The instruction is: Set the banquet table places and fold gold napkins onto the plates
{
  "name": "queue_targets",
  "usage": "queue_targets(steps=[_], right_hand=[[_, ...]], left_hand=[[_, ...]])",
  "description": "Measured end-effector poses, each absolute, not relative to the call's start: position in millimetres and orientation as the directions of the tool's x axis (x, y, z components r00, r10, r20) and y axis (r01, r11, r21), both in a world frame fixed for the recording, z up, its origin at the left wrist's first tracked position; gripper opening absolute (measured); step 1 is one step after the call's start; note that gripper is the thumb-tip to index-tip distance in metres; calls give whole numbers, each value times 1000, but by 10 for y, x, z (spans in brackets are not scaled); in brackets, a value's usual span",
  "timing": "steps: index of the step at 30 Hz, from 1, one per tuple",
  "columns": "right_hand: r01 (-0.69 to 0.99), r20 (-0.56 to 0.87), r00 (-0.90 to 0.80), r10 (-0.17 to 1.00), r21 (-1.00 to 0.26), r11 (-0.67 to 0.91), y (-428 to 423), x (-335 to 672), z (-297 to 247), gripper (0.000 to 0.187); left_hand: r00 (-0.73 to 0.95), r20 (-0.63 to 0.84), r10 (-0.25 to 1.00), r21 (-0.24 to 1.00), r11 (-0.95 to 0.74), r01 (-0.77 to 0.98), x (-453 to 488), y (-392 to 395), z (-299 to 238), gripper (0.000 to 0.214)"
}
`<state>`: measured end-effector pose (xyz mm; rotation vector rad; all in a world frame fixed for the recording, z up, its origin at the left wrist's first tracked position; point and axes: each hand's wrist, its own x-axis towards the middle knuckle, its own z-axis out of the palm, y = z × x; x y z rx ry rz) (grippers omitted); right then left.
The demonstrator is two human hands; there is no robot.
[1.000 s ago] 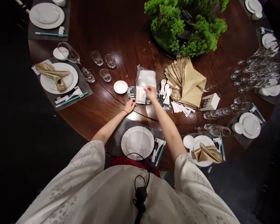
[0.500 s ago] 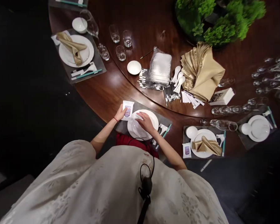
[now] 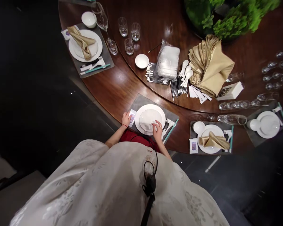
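Note:
My left hand (image 3: 126, 119) has its fingers and thumb closed on the near-left edge of a white wet-wipe packet (image 3: 132, 117) with a blue and pink print. The packet rests on the grey placemat (image 3: 141, 99), just left of a stack of two white plates (image 3: 150, 120). Over the plates' lower right edge hovers my right hand (image 3: 158, 130), fingers loosely apart and holding nothing; contact with the rim cannot be made out. To its right lie a white spoon (image 3: 169, 124) and teal-ended chopsticks (image 3: 171, 129).
Two laid settings flank mine, with folded gold napkins (image 3: 82, 44). Ahead are a bagged white stack (image 3: 168, 61), spoons (image 3: 186, 73), chopstick rests or sticks (image 3: 178, 88), a gold napkin pile (image 3: 208, 67), tumblers (image 3: 129, 46), a bowl (image 3: 141, 61) and green foliage (image 3: 235, 23).
My left hand has lowered the wet-wipe packet from above the placemat onto its left side. My right hand has moved from over the plates' middle to their lower right edge. The view has shifted.

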<state>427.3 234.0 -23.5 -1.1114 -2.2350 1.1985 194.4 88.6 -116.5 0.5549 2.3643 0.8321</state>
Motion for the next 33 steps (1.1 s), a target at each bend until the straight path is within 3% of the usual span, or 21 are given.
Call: queue_targets(steps=[6, 11, 14, 17, 20, 23, 25, 28, 30, 33], right_hand=[[553, -13, -597, 802, -731, 400, 3151, 3907, -503, 32], [777, -128, -548, 827, -443, 447, 4191, 3368, -736, 50], [817, -194, -574, 796, -205, 539, 4511, 3188, -824, 51], [798, -240, -593, 768, -53, 600, 4614, 3199, -884, 46], [767, -290, -615, 734, -1, 642, 4622, 3307, -906, 51], [761, -316, -609, 727, 26, 649, 4614, 3402, -895, 57], [766, -331, -599, 729, 27, 642, 4620, 3447, -885, 58], [778, -345, -586, 733, 12, 628, 4643, 3508, -880, 56], [787, -350, -576, 739, 6, 617, 4663, 3556, -878, 55], [796, -352, -566, 745, 1, 605, 4697, 3636, -865, 53]], left_hand=[[-845, -106, 524, 731, 617, 292, 1487, 1145, -1142, 45], [-814, 69, 576, 795, 462, 394, 238, 2113, -958, 41], [-842, 30, 539, 858, 418, 298, -614, 2953, -900, 43], [-910, -155, 385, 903, 428, 27, -1274, 3721, -942, 49], [-922, -249, 297, 894, 436, -102, -1636, 4174, -1033, 66], [-941, -180, 287, 900, 435, -40, -1734, 4291, -1100, 77], [-956, -124, 267, 905, 426, 2, -1679, 4277, -1125, 67], [-962, -109, 252, 892, 452, 17, -1432, 4233, -1169, 30], [-930, -134, 343, 881, 472, 47, -1179, 4175, -1201, 21], [-827, -185, 531, 892, 444, 86, -752, 3949, -1203, 27]])
